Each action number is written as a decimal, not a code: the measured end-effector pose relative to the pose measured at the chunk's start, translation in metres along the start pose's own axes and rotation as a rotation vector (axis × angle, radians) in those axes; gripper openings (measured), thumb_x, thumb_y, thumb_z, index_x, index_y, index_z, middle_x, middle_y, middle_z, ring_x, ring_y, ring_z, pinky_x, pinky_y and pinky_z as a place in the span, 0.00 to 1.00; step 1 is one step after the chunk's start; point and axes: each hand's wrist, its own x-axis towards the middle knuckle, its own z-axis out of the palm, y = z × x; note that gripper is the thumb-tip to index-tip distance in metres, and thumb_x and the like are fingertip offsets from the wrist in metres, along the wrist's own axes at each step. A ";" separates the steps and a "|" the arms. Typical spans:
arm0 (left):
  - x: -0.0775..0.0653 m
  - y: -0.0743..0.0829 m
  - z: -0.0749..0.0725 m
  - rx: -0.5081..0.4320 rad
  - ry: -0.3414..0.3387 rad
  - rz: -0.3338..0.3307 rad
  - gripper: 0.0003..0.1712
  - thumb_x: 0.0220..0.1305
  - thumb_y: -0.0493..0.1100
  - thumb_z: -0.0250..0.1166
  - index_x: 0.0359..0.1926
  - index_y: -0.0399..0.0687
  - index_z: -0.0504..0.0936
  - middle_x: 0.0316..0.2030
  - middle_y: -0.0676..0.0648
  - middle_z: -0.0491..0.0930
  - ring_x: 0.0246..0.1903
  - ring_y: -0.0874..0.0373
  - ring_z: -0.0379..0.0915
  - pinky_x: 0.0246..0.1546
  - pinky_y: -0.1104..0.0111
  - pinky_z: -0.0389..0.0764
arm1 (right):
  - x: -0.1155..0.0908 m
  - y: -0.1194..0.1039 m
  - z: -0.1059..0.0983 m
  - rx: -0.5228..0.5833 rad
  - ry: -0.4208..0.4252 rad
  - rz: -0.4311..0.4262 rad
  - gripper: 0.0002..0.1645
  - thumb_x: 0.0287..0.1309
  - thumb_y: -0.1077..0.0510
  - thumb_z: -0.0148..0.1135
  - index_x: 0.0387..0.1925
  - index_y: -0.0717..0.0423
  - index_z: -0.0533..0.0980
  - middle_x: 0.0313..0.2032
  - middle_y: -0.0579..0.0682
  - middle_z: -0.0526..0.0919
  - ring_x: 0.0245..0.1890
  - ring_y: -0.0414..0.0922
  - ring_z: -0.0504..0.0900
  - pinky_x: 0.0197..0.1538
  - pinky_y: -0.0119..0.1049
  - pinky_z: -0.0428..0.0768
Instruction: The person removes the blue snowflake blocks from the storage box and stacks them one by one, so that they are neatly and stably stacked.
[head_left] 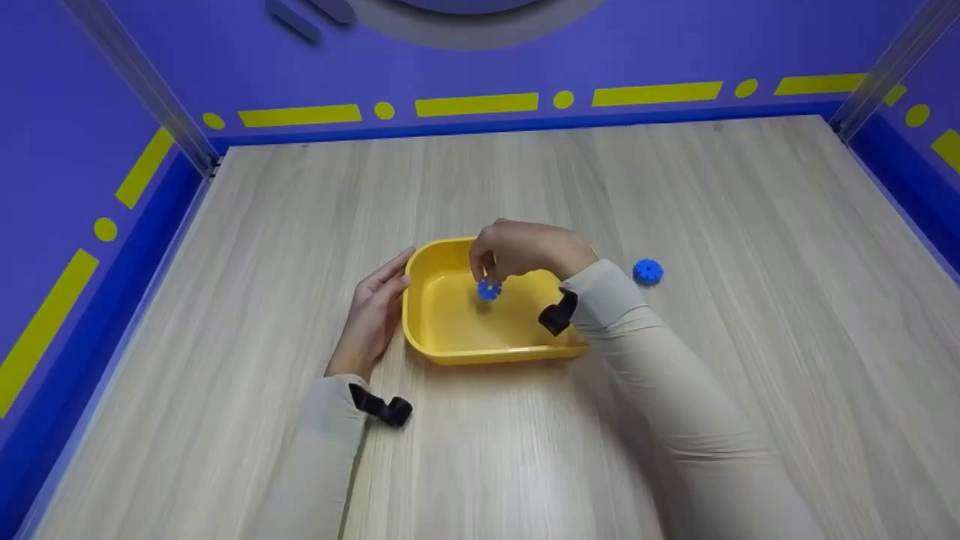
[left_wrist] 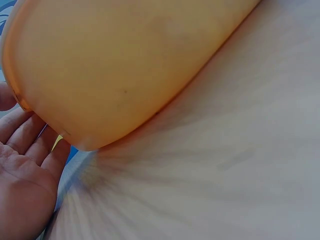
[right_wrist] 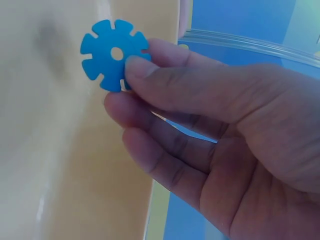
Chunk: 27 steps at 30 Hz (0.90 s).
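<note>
A yellow plastic basin (head_left: pixel 495 357) sits on the table in the head view. Against its left side rests my left hand (head_left: pixel 369 311), fingers extended along the outer wall and thumb at the rim. The left wrist view shows that palm and those fingers (left_wrist: pixel 30 135), their tips hidden behind the basin (left_wrist: pixel 135 70). My right hand (head_left: pixel 525 247) reaches over the basin, pinching a notched blue disc (head_left: pixel 489 289) above its floor. In the right wrist view the disc (right_wrist: pixel 102 47) has a round centre hole and is held between thumb and forefinger.
Another blue notched piece (head_left: pixel 648 271) lies on the wooden table (head_left: pixel 750 300), right of the basin. Blue panels with yellow marks (head_left: pixel 477 104) wall the table at the back and sides. A black wrist camera (head_left: pixel 386 409) is strapped to each sleeve.
</note>
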 end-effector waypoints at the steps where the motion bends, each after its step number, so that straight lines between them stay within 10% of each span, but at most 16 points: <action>1: 0.000 0.000 0.000 -0.009 -0.001 0.000 0.28 0.67 0.33 0.53 0.68 0.38 0.65 0.69 0.45 0.64 0.67 0.56 0.63 0.63 0.70 0.71 | -0.002 0.001 -0.001 0.000 0.007 0.002 0.06 0.59 0.64 0.63 0.36 0.53 0.82 0.34 0.49 0.82 0.33 0.44 0.75 0.38 0.33 0.78; 27: 0.000 0.000 -0.001 0.009 -0.014 0.012 0.28 0.68 0.33 0.52 0.68 0.38 0.65 0.69 0.44 0.64 0.67 0.55 0.62 0.65 0.68 0.69 | -0.058 0.047 -0.012 0.059 0.290 -0.064 0.10 0.58 0.64 0.63 0.42 0.57 0.84 0.39 0.51 0.86 0.37 0.46 0.82 0.48 0.39 0.84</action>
